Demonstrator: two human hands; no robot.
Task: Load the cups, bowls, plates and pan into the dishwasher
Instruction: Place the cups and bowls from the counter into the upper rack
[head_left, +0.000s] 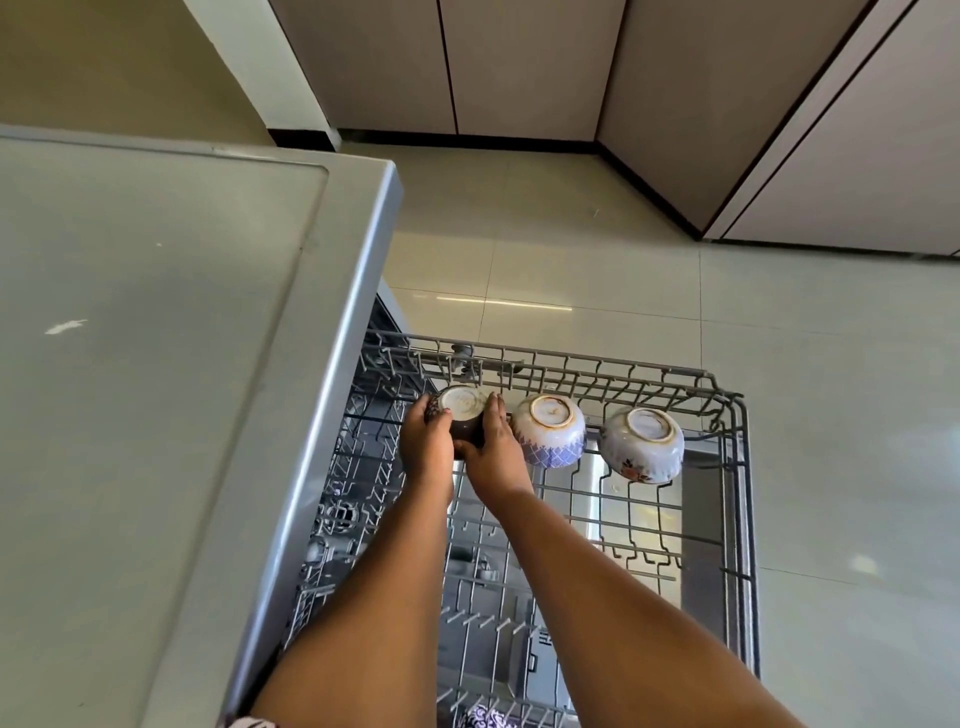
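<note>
A dark bowl (462, 408) sits upside down at the far left of the pulled-out wire rack (740, 467). My left hand (426, 441) grips its left side and my right hand (496, 441) grips its right side. To its right stand two more upturned bowls: a white one with a blue lattice pattern (549, 428) and a white one with a red flower pattern (642, 444). All three stand in a row along the rack's far edge.
The dishwasher's grey top (156, 364) fills the left of the view. A lower rack (493, 639) with tines shows beneath the upper one. Pale floor tiles (857, 389) lie to the right, and cabinet doors (524, 62) stand beyond.
</note>
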